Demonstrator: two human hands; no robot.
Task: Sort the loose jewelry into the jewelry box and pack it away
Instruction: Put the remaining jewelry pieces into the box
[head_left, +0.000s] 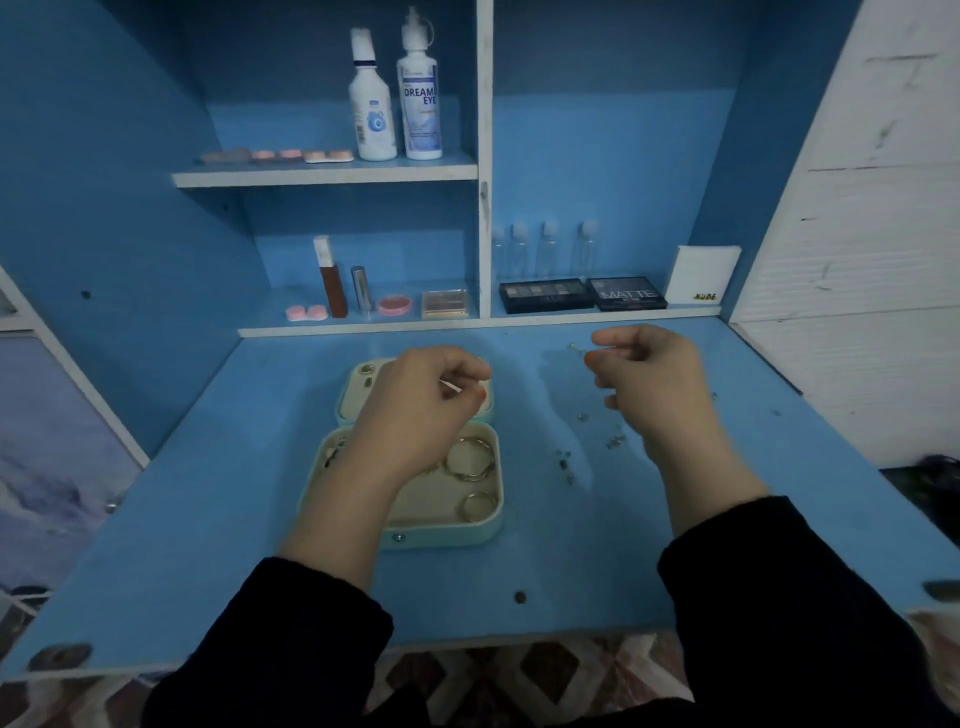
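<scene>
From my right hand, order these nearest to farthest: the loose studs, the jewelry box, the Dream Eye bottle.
1. Loose studs, on the desk beside the right hand.
2. Jewelry box, to its left, open.
3. Dream Eye bottle, top shelf, far back.

The one head-worn camera is looking forward and down, sitting close above the table (208, 519), framing the left hand (415, 400) and right hand (649, 384) centrally, with shelves (322, 174) rising just beyond them.

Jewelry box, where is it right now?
In the head view, the jewelry box lies open on the blue desk, left of centre, partly under the left hand.
</scene>
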